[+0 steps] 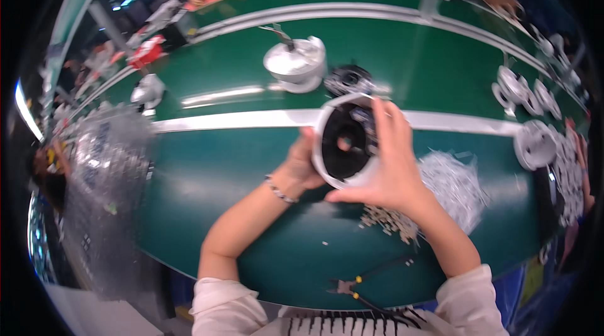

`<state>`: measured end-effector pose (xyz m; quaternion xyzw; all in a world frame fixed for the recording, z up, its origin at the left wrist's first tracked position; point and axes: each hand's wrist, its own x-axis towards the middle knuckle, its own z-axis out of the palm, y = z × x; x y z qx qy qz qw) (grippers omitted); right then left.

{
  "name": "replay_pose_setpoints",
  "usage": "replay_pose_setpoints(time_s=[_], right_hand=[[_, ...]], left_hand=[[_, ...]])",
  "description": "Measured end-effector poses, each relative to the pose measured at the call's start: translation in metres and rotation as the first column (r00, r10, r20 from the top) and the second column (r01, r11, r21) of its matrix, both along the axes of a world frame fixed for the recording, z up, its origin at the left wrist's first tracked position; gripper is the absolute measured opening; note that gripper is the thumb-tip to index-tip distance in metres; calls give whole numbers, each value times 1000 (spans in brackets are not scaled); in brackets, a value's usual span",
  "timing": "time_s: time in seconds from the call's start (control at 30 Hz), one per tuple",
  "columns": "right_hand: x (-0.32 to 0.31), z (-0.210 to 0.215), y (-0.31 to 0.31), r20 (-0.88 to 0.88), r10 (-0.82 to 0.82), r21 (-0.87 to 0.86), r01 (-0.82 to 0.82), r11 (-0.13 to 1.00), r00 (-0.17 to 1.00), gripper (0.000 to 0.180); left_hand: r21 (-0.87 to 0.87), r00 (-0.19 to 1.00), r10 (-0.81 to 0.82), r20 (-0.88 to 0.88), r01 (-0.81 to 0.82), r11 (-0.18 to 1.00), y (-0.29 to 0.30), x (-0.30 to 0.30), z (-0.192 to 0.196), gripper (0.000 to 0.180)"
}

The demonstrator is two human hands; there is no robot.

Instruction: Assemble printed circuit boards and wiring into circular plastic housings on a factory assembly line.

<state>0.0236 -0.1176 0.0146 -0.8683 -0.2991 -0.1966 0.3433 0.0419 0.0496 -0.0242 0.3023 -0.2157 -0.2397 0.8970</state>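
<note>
Between my two hands, above the green worktable (pixel 195 210), is a white round housing (pixel 333 131) with a black inside and a small hole at its middle. Its open face is tilted toward me. Fingers of my left hand (pixel 303 161) press on the housing's left side. My right hand (pixel 399 163) wraps its right side, fingers over the upper rim and thumb stretched below. Just beyond the housing lies a black round part (pixel 349 77), partly covered by it. A white bowl-shaped housing (pixel 294 65) with something dark sticking up from it stands farther back.
A heap of thin white strips (pixel 453 188) lies right of my right hand, beside small beige pieces (pixel 390 218). Cutting pliers (pixel 345 287) rest at the near edge. Clear plastic packaging (pixel 107 191) stands left. More white housings (pixel 535 145) sit right; people work across the table.
</note>
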Motion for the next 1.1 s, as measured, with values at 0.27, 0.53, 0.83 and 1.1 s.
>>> replay_pose_setpoints(time_s=[0.27, 0.53, 0.83, 1.1], right_hand=[[-11, 9, -3, 23, 119, -11, -119, 993, 993, 126], [3, -13, 1, 152, 66, 63, -76, 995, 986, 119], [-7, -11, 5, 123, 34, 119, -49, 992, 992, 120], [-8, -12, -51, 188, 91, 60, -103, 993, 978, 111]], left_hand=[[176, 994, -56, -91, 71, 982, 1, -3, 7, 98], [-44, 976, 75, -205, -86, 995, -18, -7, 17, 46], [-39, 989, 53, -137, -59, 998, -16, -18, 17, 51], [80, 846, 355, -399, -353, 932, -44, 1, 21, 44]])
